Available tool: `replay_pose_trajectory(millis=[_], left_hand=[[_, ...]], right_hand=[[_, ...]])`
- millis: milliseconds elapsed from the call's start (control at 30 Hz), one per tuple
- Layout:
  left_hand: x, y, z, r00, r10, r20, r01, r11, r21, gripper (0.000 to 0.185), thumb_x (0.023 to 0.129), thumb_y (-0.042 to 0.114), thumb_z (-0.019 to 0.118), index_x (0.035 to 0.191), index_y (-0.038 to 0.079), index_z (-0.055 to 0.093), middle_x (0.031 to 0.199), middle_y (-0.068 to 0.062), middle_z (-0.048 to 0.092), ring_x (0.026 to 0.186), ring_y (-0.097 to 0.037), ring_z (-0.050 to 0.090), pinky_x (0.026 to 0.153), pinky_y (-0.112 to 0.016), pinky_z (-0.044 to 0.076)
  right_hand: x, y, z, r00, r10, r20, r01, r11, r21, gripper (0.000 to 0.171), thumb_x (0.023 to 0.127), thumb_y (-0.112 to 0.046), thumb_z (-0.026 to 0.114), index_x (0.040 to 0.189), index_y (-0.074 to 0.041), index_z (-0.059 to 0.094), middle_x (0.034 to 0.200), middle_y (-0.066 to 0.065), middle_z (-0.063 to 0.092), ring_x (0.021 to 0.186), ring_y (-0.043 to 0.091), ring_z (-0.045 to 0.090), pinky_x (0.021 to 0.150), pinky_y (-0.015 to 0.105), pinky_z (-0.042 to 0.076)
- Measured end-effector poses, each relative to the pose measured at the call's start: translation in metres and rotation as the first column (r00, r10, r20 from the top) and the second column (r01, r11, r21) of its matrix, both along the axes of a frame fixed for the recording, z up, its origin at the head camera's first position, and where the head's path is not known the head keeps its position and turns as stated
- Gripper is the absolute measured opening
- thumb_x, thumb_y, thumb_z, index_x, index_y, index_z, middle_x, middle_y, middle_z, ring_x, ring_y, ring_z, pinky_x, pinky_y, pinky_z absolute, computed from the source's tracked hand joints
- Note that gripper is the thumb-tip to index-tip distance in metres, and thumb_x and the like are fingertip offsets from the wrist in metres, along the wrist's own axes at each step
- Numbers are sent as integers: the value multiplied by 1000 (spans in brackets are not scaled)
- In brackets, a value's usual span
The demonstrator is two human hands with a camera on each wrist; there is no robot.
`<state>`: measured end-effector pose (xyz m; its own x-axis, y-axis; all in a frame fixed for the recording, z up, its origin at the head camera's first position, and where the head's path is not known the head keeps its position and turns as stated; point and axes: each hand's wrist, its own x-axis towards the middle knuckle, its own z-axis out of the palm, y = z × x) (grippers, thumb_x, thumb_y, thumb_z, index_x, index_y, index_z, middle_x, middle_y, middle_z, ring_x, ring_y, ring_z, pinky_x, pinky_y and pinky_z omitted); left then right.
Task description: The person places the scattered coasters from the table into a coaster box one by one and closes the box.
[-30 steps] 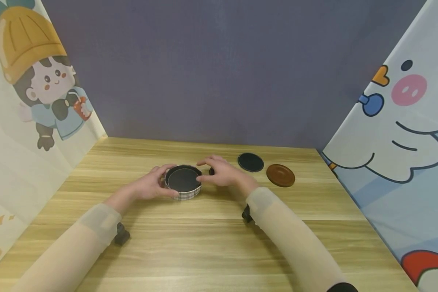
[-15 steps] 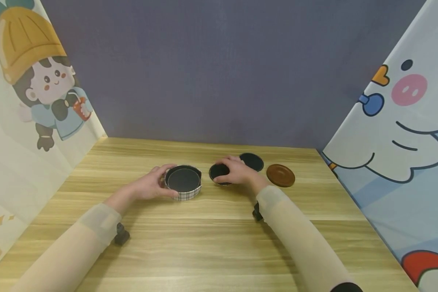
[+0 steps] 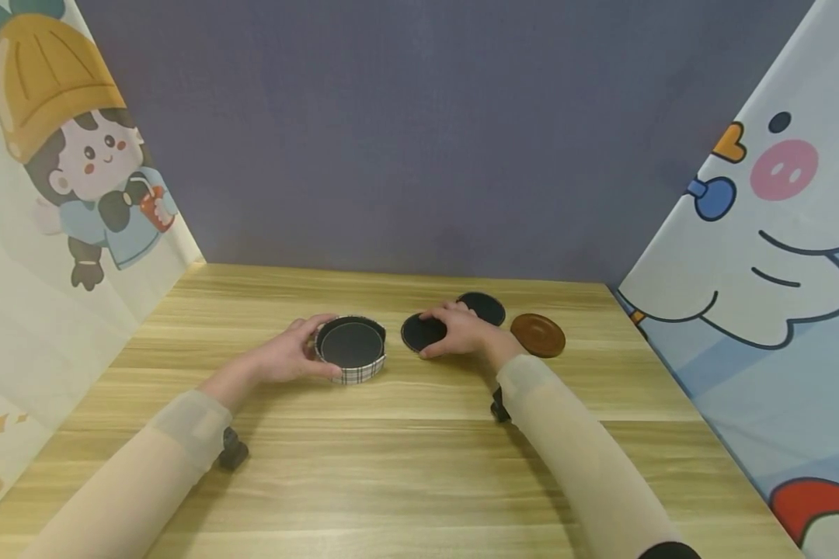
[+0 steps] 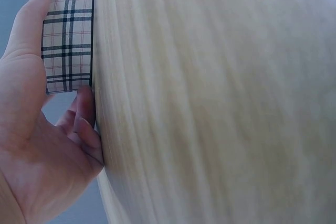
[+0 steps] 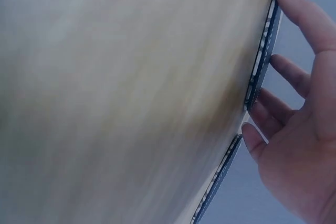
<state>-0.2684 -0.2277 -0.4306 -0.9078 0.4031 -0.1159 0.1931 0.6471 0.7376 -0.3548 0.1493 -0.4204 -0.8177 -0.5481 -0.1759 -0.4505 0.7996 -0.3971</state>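
At the middle of the wooden desk [image 3: 419,466], my left hand [image 3: 280,359] cups the plaid tin [image 3: 351,349], thumb and fingers curled against its checked side wall, as the left wrist view confirms. My right hand [image 3: 464,332] rests on a black coaster [image 3: 421,332] lying flat just at three o'clock of the tin, fingertips bent over its far edge and thumb at its near edge. A second black coaster [image 3: 484,307] sits at one o'clock of that hand, partly behind it, and a brown coaster [image 3: 537,335] lies just beyond at three o'clock.

The coaster looks thin, light and fairly stiff, so I judge it hard to lift off the flat surface from above; the rim, pinched between thumb and fingers, seems the place to take hold. The tin looks light and rigid, likely to slide if not steadied by its wall.
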Motion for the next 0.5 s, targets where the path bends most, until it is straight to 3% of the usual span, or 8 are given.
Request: replay_pose_trajectory(millis=[367, 500], left_hand=[[0, 0, 0, 1000, 0, 2, 0, 1000, 4, 115, 87, 50, 93, 175, 22, 24, 157, -30, 37, 136, -50, 59, 121, -72, 42], [0, 0, 0, 1000, -3, 0, 3, 1000, 5, 114, 87, 49, 93, 174, 23, 24, 156, -30, 37, 135, -50, 59, 120, -72, 44]], right_hand=[[24, 13, 2, 994, 109, -6, -109, 993, 37, 84, 90, -57, 84, 163, -28, 53, 173, 13, 40, 161, 43, 30, 130, 70, 24], [37, 20, 3, 989, 147, 14, -148, 989, 25, 82, 90, -53, 85, 163, -29, 53, 173, 10, 40, 165, 45, 25, 131, 72, 22]])
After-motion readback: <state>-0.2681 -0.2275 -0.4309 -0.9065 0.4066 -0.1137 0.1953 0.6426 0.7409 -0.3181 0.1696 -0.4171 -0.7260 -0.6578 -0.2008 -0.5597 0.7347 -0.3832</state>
